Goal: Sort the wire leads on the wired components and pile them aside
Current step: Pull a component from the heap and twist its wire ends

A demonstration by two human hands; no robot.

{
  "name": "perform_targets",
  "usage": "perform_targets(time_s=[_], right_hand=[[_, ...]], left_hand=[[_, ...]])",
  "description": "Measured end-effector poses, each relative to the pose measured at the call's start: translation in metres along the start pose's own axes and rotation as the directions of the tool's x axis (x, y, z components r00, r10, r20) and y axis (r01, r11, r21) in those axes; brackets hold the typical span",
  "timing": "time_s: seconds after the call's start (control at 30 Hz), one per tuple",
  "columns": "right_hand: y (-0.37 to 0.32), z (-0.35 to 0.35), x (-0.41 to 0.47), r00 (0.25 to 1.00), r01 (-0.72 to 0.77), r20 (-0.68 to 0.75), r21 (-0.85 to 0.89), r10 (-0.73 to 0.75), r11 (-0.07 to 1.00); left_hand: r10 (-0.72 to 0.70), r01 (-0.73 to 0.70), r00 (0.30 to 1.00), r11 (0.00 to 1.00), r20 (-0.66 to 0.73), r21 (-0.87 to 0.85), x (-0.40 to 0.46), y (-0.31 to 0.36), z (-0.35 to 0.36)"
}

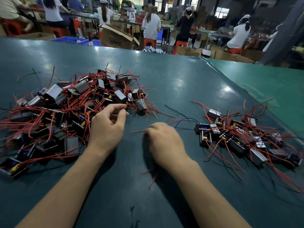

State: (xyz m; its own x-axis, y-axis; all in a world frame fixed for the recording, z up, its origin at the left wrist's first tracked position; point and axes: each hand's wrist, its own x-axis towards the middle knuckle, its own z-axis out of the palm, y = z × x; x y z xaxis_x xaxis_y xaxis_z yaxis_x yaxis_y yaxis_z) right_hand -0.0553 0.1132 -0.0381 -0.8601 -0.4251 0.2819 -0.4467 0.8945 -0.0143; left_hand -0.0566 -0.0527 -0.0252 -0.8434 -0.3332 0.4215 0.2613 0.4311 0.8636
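Observation:
A big tangled heap of wired components, metal-cased blocks with red leads, covers the left of the green table. A smaller pile of components lies at the right. My left hand hovers at the edge of the big heap, fingers loosely curled, thumb and forefinger apart, holding nothing I can see. My right hand is blurred in the middle of the table, curled over a component that it hides. Red leads stick out from under it on the left and below, and a blue wire arcs from it toward the right pile.
A loose black wire lies between the two piles. Beyond the table's far edge stand cardboard boxes, blue crates and red stools, with several people seated at other benches. A grey pillar rises at the far right.

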Motion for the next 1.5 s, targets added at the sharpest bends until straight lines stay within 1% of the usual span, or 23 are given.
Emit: perform_targets(time_s=[0.07, 0.13, 0.17, 0.23, 0.3, 0.37, 0.43, 0.5, 0.53, 0.6, 0.63, 0.7, 0.8, 0.87, 0.93, 0.97, 1.07, 1.1, 1.13, 1.27, 1.37, 1.43, 1.5], right_hand=[[0.032, -0.007, -0.002, 0.97, -0.242, -0.003, -0.028, 0.242, 0.97], [0.064, -0.017, -0.007, 0.89, -0.455, -0.015, 0.036, 0.455, 0.89], [0.075, -0.02, -0.009, 0.846, -0.529, -0.03, 0.083, 0.533, 0.844], [0.084, -0.022, -0.01, 0.78, -0.613, -0.053, 0.131, 0.623, 0.779], [0.088, -0.019, -0.009, 0.766, -0.629, -0.058, 0.134, 0.64, 0.765], [0.09, -0.018, -0.009, 0.772, -0.61, -0.093, 0.17, 0.629, 0.774], [0.089, -0.019, -0.01, 0.795, -0.536, -0.189, 0.223, 0.576, 0.814], [0.08, -0.021, -0.011, 0.802, -0.444, -0.302, 0.276, 0.516, 0.852], [0.073, -0.021, -0.01, 0.805, -0.391, -0.343, 0.308, 0.485, 0.867], [0.057, -0.021, -0.008, 0.845, -0.264, -0.358, 0.365, 0.397, 0.893], [0.049, -0.02, -0.008, 0.882, -0.195, -0.336, 0.38, 0.331, 0.904], [0.036, -0.016, -0.007, 0.946, -0.081, -0.261, 0.381, 0.191, 0.921], [0.022, -0.01, -0.006, 0.972, -0.001, -0.215, 0.397, 0.095, 0.918], [0.019, -0.01, -0.006, 0.97, 0.016, -0.226, 0.41, 0.085, 0.912], [0.021, -0.011, -0.005, 0.965, 0.012, -0.243, 0.428, 0.103, 0.904], [0.023, -0.011, -0.005, 0.963, 0.005, -0.244, 0.437, 0.113, 0.9], [0.024, -0.011, -0.004, 0.966, -0.008, -0.227, 0.451, 0.123, 0.893], [0.023, -0.011, -0.004, 0.967, -0.01, -0.222, 0.454, 0.124, 0.891], [0.023, -0.011, -0.004, 0.968, -0.01, -0.218, 0.456, 0.123, 0.89], [0.023, -0.011, -0.004, 0.97, -0.011, -0.211, 0.458, 0.12, 0.889], [0.023, -0.012, -0.004, 0.972, -0.03, -0.191, 0.467, 0.134, 0.884], [0.024, -0.011, -0.003, 0.975, -0.044, -0.171, 0.468, 0.139, 0.883], [0.024, -0.011, -0.003, 0.98, -0.05, -0.146, 0.465, 0.133, 0.884]], left_hand=[[0.041, -0.042, 0.999, 0.996, 0.018, 0.083, -0.002, -0.003, -0.001], [0.13, -0.135, 0.991, 0.968, 0.04, 0.21, -0.003, -0.005, -0.003], [0.178, -0.186, 0.983, 0.944, 0.052, 0.272, -0.003, -0.006, -0.003], [0.269, -0.274, 0.961, 0.893, 0.066, 0.357, -0.003, -0.008, -0.006], [0.34, -0.317, 0.94, 0.85, 0.023, 0.421, 0.0, -0.009, -0.012], [0.41, -0.319, 0.909, 0.806, -0.081, 0.499, 0.006, -0.01, -0.02], [0.461, -0.249, 0.862, 0.746, -0.21, 0.617, 0.012, -0.012, -0.03], [0.427, -0.11, 0.849, 0.72, -0.312, 0.685, 0.017, -0.016, -0.039], [0.363, -0.035, 0.872, 0.717, -0.33, 0.697, 0.019, -0.018, -0.043], [0.172, 0.099, 0.942, 0.679, -0.289, 0.727, 0.022, -0.022, -0.048], [0.098, 0.129, 0.964, 0.637, -0.246, 0.76, 0.023, -0.024, -0.049], [0.056, 0.12, 0.981, 0.578, -0.186, 0.807, 0.026, -0.027, -0.049], [0.056, 0.095, 0.987, 0.553, -0.151, 0.827, 0.03, -0.029, -0.052], [0.036, 0.086, 0.992, 0.541, -0.125, 0.837, 0.029, -0.029, -0.054], [0.04, 0.118, 0.984, 0.571, -0.171, 0.813, 0.027, -0.024, -0.054], [0.058, 0.13, 0.979, 0.56, -0.195, 0.818, 0.026, -0.022, -0.053], [0.029, 0.115, 0.99, 0.419, -0.14, 0.901, 0.022, -0.019, -0.05], [0.017, 0.109, 0.992, 0.41, -0.127, 0.906, 0.021, -0.02, -0.05], [0.024, 0.109, 0.991, 0.427, -0.132, 0.897, 0.021, -0.021, -0.049], [0.115, 0.128, 0.965, 0.579, -0.236, 0.805, 0.02, -0.022, -0.048], [0.176, 0.07, 0.958, 0.624, -0.227, 0.778, 0.019, -0.019, -0.045], [0.182, 0.035, 0.965, 0.626, -0.189, 0.779, 0.019, -0.019, -0.044], [0.149, 0.005, 0.984, 0.545, -0.103, 0.838, 0.02, -0.021, -0.044]])
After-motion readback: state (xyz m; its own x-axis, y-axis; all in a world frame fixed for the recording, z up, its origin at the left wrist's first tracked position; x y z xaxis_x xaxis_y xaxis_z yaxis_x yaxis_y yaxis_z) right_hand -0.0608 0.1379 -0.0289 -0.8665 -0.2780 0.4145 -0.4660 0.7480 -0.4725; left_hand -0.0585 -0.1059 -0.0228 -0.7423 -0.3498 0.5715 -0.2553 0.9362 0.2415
